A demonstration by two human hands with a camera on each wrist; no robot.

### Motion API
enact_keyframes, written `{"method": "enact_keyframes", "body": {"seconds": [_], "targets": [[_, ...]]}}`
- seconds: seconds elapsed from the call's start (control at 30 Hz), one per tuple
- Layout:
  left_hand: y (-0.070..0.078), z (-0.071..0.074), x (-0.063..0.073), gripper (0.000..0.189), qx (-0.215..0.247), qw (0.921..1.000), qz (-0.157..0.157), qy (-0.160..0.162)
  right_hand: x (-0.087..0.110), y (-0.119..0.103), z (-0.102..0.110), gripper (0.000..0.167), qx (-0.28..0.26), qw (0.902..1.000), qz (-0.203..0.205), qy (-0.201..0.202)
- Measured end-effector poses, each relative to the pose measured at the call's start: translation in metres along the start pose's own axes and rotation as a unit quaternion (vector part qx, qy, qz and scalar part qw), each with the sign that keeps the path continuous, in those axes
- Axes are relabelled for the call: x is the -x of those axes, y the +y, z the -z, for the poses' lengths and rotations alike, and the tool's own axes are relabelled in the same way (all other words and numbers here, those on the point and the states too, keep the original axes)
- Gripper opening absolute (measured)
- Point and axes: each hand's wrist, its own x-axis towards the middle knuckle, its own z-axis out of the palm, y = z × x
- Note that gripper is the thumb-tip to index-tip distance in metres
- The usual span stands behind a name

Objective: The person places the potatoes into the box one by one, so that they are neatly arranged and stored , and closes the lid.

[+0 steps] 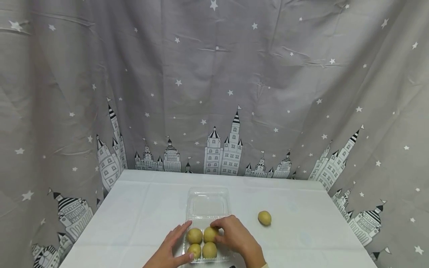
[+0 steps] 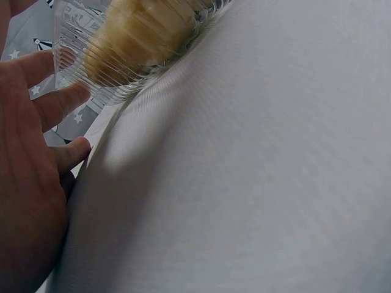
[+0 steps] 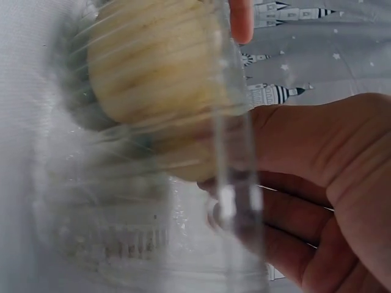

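Note:
A clear plastic clamshell box (image 1: 208, 205) lies with its lid folded back. In its base sit several roundish yellow lemon-like fruits (image 1: 194, 236), two behind and two in front. My left hand (image 1: 171, 247) spreads along the box's left side, its thumb by the front-left fruit; the left wrist view shows fingertips against the ribbed wall (image 2: 116, 82). With thumb and fingers my right hand (image 1: 234, 236) pinches the back-right fruit (image 1: 210, 234) inside the box. Through the clear wall, the right wrist view shows a fruit (image 3: 153, 61) and my thumb against a lower one.
A single yellow lemon-like fruit (image 1: 264, 218) lies on the white table (image 1: 301, 238), right of the box. Behind the table hangs a grey curtain (image 1: 201, 93) printed with stars and castles. A small dark object (image 1: 232, 266) shows at the bottom edge.

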Motion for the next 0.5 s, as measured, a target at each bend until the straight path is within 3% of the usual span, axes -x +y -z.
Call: {"method": "enact_keyframes", "body": {"seconds": [0.33,0.5], "targets": [[0.000,-0.003,-0.003,0.092,0.000,0.9998,-0.018,0.011,0.004,0.004,0.006,0.029,-0.010,0.9999,0.006,0.005],[0.003,-0.005,-0.004,0.091,0.002,0.9999,-0.011,0.011,0.007,0.011,0.016,0.032,-0.026,0.9995,0.016,0.008]]}}
